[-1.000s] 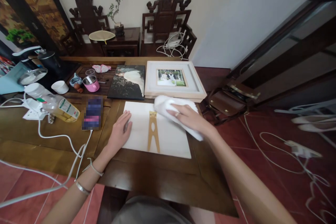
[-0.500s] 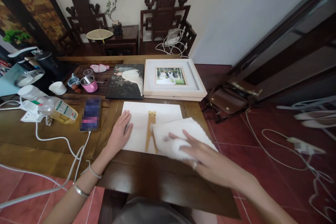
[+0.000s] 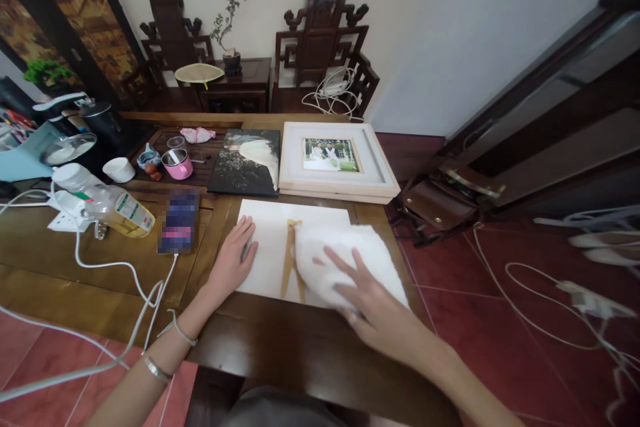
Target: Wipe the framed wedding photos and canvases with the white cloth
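Observation:
A white panel (image 3: 273, 247) with a tan wooden stand (image 3: 291, 260) on it lies face down on the dark wooden table (image 3: 300, 353). My left hand (image 3: 231, 262) rests flat on the panel's left edge, fingers stretched out. My right hand (image 3: 370, 303) presses flat on a white cloth (image 3: 350, 260) that covers the panel's right half, fingers spread over the cloth.
Behind the panel lie a white framed photo (image 3: 336, 161) and a dark photo canvas (image 3: 247, 161). To the left are a phone (image 3: 179, 221) on a cable, a plastic bottle (image 3: 107, 203), a pink cup (image 3: 178, 163) and a white bowl (image 3: 119, 169). A brown bag (image 3: 435, 203) and cables lie on the red floor.
My right hand swept the cloth from the panel's far right corner down toward its near edge, and now it sits slightly farther back. My left hand stayed in place.

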Action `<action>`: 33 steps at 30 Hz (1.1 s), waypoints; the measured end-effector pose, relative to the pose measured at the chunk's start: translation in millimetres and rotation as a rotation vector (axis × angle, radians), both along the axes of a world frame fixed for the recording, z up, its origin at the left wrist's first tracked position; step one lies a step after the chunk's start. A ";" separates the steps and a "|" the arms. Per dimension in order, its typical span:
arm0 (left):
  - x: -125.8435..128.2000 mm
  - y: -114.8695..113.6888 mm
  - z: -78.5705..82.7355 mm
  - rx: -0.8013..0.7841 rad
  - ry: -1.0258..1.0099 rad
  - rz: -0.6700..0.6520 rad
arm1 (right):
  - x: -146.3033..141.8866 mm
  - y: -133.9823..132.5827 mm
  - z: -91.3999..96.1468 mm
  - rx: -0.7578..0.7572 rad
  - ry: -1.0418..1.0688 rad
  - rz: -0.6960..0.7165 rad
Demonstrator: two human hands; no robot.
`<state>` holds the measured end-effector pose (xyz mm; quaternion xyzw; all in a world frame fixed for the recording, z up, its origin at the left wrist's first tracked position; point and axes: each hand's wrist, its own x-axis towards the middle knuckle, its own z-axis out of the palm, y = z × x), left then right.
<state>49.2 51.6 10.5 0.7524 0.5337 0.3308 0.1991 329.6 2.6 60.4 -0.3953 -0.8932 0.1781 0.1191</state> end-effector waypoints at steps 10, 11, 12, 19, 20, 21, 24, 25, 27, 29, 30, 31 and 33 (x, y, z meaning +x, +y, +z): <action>0.3 -0.7 -0.2 0.014 -0.002 0.005 | 19.5 15.0 1.8 -0.131 0.059 -0.064; 0.1 -0.8 -0.3 0.015 -0.005 0.004 | 13.4 29.1 -2.8 -0.115 0.079 -0.088; -0.1 -0.8 -0.6 0.019 -0.009 0.002 | 6.0 41.8 -7.1 -0.094 0.103 -0.119; -0.5 -0.6 -4.5 0.028 -0.015 0.008 | -45.6 36.1 -15.1 0.025 0.117 -0.085; -0.5 -0.5 -5.0 0.027 -0.010 0.009 | -49.3 22.8 -13.2 0.016 0.093 -0.007; -0.5 -0.4 -5.3 0.027 -0.006 0.008 | -51.9 9.0 -10.8 0.000 0.072 0.075; -0.8 0.0 -6.2 0.038 -0.002 -0.003 | -52.5 -23.3 -4.3 -0.053 0.039 0.235; -0.9 0.1 -6.5 0.042 -0.001 -0.006 | -50.8 -28.1 -3.0 -0.065 0.038 0.253; -1.2 0.3 -7.0 0.048 0.003 -0.008 | -45.5 -26.3 -2.1 -0.074 0.044 0.249; -1.3 0.3 -7.2 0.048 0.005 -0.007 | -39.4 -11.1 -3.2 -0.047 0.066 0.207; -1.2 0.2 -7.3 0.048 0.005 -0.005 | -36.7 0.1 -4.3 -0.020 0.081 0.179; -1.1 0.1 -7.2 0.047 0.004 -0.004 | -34.7 12.8 -5.6 0.007 0.092 0.148; -0.8 -0.2 -6.8 0.046 0.007 -0.003 | -33.3 39.0 -8.2 0.045 0.092 0.076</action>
